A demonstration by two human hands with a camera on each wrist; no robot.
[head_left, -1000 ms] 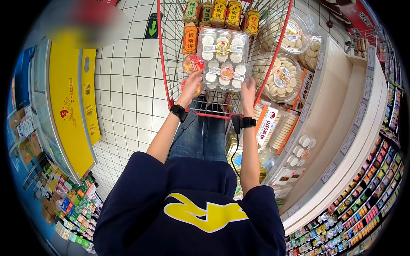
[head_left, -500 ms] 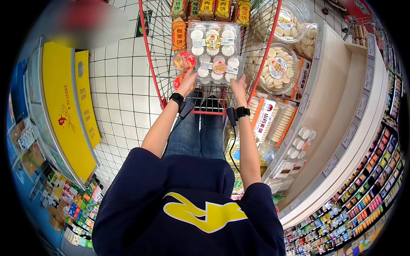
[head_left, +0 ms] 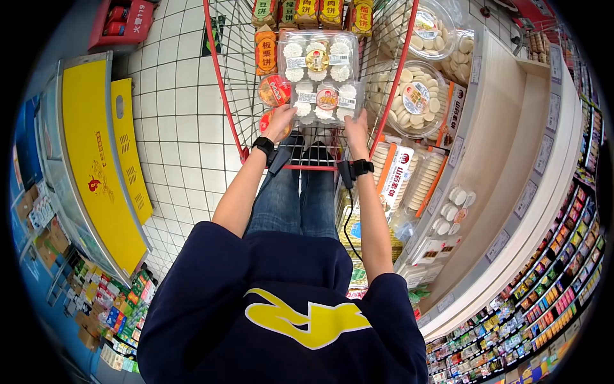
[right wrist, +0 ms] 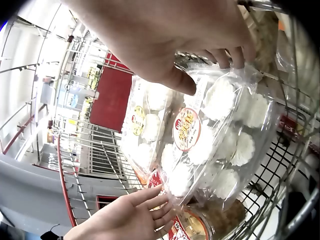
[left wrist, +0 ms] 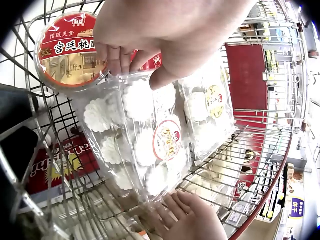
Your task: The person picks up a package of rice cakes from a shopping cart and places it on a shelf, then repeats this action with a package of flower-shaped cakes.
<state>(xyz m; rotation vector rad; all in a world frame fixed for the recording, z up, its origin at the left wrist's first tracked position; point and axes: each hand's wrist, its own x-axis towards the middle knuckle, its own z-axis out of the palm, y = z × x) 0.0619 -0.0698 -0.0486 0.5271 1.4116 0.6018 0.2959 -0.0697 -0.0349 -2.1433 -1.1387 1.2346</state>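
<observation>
In the head view, a clear plastic pack of white flower-shaped cakes (head_left: 327, 100) lies in the near part of a wire shopping cart (head_left: 228, 105). My left hand (head_left: 279, 121) holds its left side and my right hand (head_left: 357, 133) its right side. In the left wrist view, the left thumb lies over the edge of the pack (left wrist: 145, 142), its fingers down the side. The right wrist view shows the right thumb over the opposite edge. A similar pack (head_left: 317, 59) lies just beyond. Two round tubs with red labels (head_left: 274, 90) sit beside my left hand.
Several boxed pastries (head_left: 307, 14) line the far part of the cart, with an orange box (head_left: 266, 54) on the left. Right of the cart, a display shelf (head_left: 508, 121) borders round tubs of pale biscuits (head_left: 417, 101). A yellow-fronted freezer (head_left: 96, 153) stands left, across the tiled floor (head_left: 176, 128).
The cart, both hands and the near pack have shifted slightly left and up in the head view. Both hands stay at the pack's sides. A red fire box has come into view at upper left.
</observation>
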